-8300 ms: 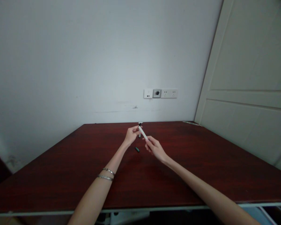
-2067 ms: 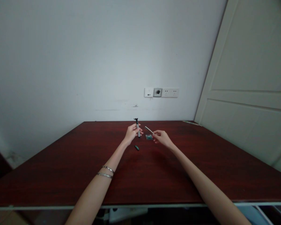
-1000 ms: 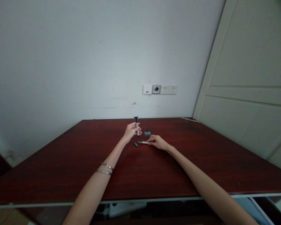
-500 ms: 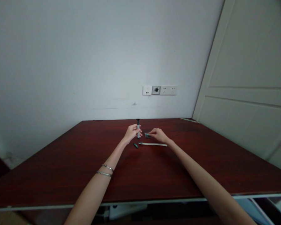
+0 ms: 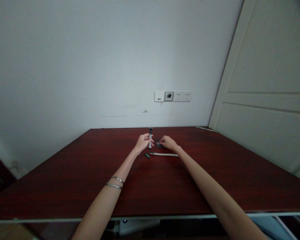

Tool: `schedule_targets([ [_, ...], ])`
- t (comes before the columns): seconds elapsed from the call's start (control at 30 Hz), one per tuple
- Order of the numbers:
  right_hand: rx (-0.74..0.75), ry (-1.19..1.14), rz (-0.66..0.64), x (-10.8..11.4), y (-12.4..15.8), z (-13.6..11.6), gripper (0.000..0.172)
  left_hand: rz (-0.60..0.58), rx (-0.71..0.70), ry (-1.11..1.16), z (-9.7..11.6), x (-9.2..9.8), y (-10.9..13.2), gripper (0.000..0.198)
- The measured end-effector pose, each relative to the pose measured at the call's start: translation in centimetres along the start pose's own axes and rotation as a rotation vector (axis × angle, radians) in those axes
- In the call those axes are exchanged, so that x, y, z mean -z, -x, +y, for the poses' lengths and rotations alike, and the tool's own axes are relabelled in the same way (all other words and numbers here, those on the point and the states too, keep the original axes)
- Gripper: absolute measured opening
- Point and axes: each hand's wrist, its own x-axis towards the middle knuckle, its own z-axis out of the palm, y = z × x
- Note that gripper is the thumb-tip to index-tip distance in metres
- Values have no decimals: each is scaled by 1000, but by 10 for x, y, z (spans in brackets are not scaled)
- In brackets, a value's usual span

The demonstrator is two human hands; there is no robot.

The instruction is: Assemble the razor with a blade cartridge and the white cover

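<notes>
Upright in my left hand is a razor with a pale grey handle and a dark head at the top; my fingers are closed round the handle. The fingertips of my right hand are pinched together at a small clear case with dark pieces in it, lying on the table. A small dark green piece rests on the wood below my left hand. Beside it lies a long thin pale stick with a grey end, partly behind my right wrist.
The dark red wooden table reaches back to a white wall with sockets. A flat pale strip lies at its far right corner. Below the front edge, a shelf holds a white object. A pale door stands at right.
The view has swung slightly, so everything sits a little further right. My right fingertips have shifted a little over the clear case. My left hand still holds the razor upright.
</notes>
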Motion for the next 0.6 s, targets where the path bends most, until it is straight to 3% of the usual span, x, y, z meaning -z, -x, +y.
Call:
schedule_targets([
  [0.6,12,-7,-8,1,-3,2,11,18,-1,-22,-3,1,-1,24],
])
